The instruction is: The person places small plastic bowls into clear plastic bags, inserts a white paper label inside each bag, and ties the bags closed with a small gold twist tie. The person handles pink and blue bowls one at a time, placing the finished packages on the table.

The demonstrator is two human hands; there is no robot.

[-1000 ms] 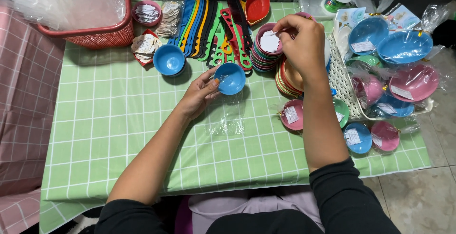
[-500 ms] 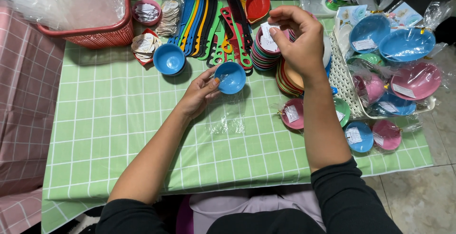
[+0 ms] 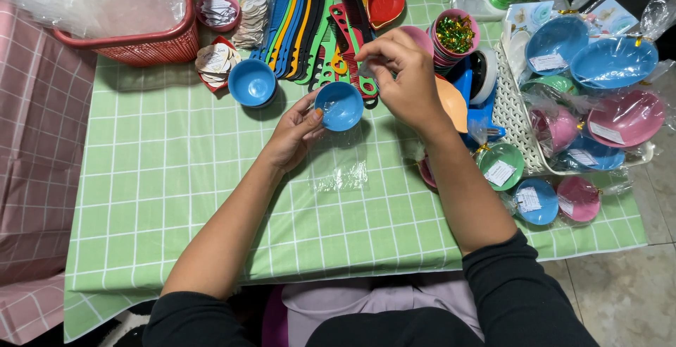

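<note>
Holding a small blue bowl [image 3: 339,105] steady at its near rim with the left hand [image 3: 296,132], fingers closed lightly on the edge, on a green checked tabletop [image 3: 176,199]. Hovering just above and beside the bowl, the right hand [image 3: 403,83], fingertips pinched together on something too small to make out. Moved since a second ago: that right hand, then farther back over the stack of bowls and holding a small white tag, now drawn in toward the blue bowl; the bowl and left hand unchanged in place. Judged from this: something small fetched from the stack side and brought to the bowl in hand, the work on this bowl under way rather than finished.

Lying flat just in front of the bowl, a clear plastic bag [image 3: 339,176]. Standing apart to the left, a second blue bowl [image 3: 252,82]. Fanned along the far edge, coloured combs [image 3: 303,30]; beside them a pink cup of shiny twist ties [image 3: 455,34]. Piled at right, bagged and tagged bowls [image 3: 612,62] in blue, pink and green. At far left, a red basket [image 3: 151,40] lined with plastic, and a pink checked cloth [image 3: 32,150]. Visible at lower right, a tiled floor [image 3: 634,290].
</note>
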